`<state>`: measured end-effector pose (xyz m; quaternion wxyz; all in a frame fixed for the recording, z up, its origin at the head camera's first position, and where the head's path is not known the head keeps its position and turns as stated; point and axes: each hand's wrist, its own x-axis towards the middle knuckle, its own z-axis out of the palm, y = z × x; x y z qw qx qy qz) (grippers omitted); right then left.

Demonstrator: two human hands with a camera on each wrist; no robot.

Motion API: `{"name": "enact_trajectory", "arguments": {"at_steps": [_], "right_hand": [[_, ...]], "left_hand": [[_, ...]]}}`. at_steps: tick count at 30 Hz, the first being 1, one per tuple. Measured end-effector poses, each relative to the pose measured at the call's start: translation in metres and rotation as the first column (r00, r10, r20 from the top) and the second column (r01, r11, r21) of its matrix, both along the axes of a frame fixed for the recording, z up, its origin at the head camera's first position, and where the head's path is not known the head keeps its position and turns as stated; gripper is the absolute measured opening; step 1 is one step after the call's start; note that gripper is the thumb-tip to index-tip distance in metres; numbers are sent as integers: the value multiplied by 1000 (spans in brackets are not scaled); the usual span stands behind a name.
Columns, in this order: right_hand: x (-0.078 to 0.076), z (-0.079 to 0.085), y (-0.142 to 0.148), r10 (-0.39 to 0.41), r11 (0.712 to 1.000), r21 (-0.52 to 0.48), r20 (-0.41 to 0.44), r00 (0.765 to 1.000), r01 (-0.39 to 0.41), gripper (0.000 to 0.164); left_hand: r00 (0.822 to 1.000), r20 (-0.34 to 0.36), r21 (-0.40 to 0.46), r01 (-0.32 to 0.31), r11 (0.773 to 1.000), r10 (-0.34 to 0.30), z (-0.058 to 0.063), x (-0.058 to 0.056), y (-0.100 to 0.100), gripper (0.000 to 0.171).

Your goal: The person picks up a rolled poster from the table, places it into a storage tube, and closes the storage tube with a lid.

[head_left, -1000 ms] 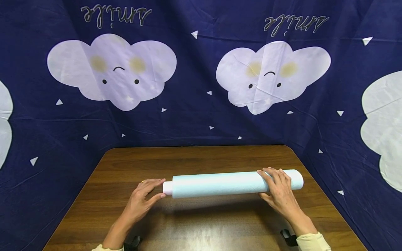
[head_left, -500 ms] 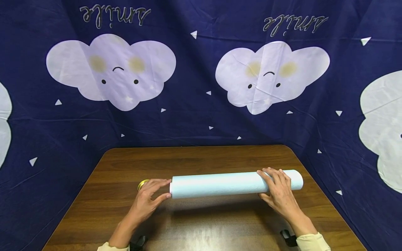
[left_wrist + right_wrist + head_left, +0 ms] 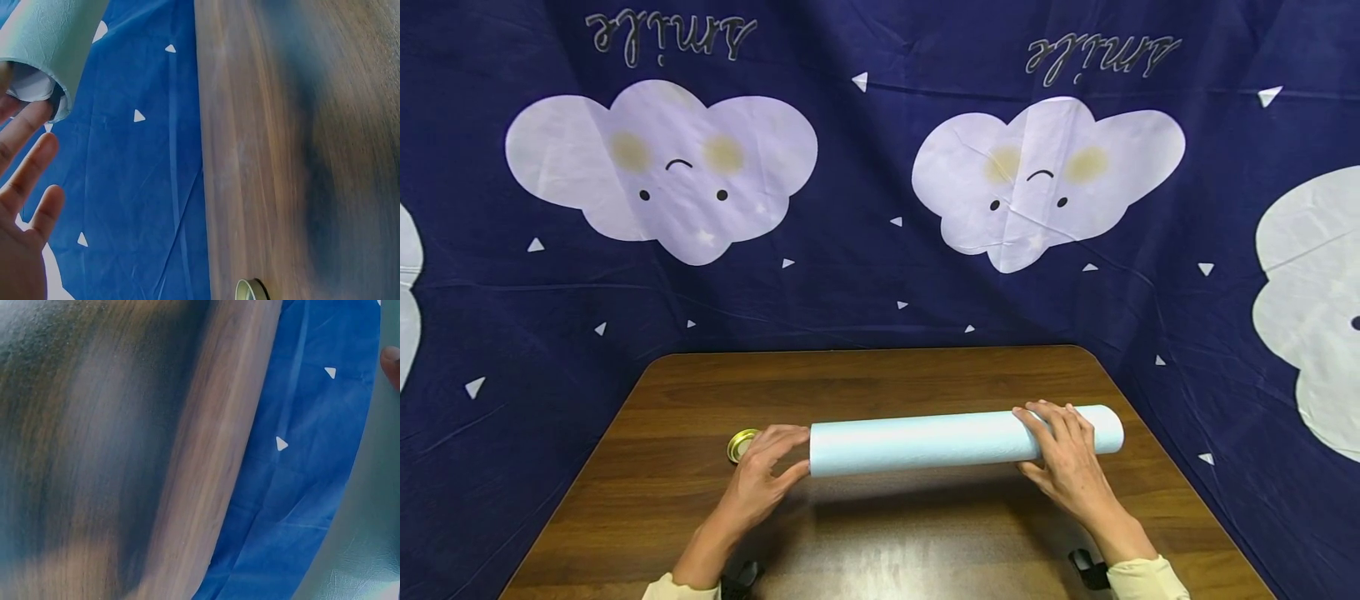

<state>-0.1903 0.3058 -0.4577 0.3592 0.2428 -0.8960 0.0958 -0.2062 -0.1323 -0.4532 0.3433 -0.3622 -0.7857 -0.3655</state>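
A long pale blue cardboard tube point(image 3: 917, 442) is held level above the table. My right hand point(image 3: 1067, 454) grips it near its right end, thumb below and fingers over the top. At the left mouth my left hand point(image 3: 762, 471) has its thumb and fingertips against the opening. In the left wrist view, a white roll point(image 3: 31, 87) lies inside the tube's mouth, fingertips reaching in at it. The other fingers point(image 3: 34, 162) of that hand are straight and spread. How far the roll extends inside is hidden.
A gold round lid point(image 3: 735, 447) lies on the brown wooden table point(image 3: 880, 375), partly behind my left hand. Dark blue cloth point(image 3: 865, 167) with white clouds hangs round the table's back and sides.
My left hand has moved right, and the white roll that stuck out of the tube has slid inside. The gold lid behind that hand has come into view. My right hand has kept its grip.
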Motion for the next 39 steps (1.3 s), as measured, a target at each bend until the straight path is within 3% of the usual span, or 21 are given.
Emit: {"name": "enact_trajectory", "arguments": {"at_steps": [8, 15, 22, 26, 32, 36, 39], "right_hand": [[2, 2, 1, -7, 1000, 8, 5, 1000, 7, 88], [2, 3, 2, -11, 1000, 7, 1, 1000, 11, 87], [3, 6, 3, -25, 1000, 2, 10, 1000, 25, 87], [3, 7, 2, -24, 1000, 4, 2, 1000, 24, 87], [3, 5, 4, 0, 1000, 3, -16, 1000, 0, 84], [3, 3, 4, 6, 1000, -2, -21, 1000, -6, 84], [4, 3, 4, 1, 1000, 0, -14, 1000, -1, 85]], "left_hand": [[1000, -10, 11, 7, 1000, -7, -1, 0, 1, 49], [994, 114, 1, 3, 1000, -3, -1, 2, -5, 47], [995, 99, 17, -7, 1000, 5, 2, 2, -12, 51], [996, 86, 21, -42, 999, 40, 2, 1, -17, 54], [988, 120, -2, -101, 995, 101, -1, -1, -26, 51], [971, 141, -32, -188, 982, 191, -6, -5, -34, 52], [948, 180, -54, -256, 965, 262, -12, -8, -40, 52]]}}
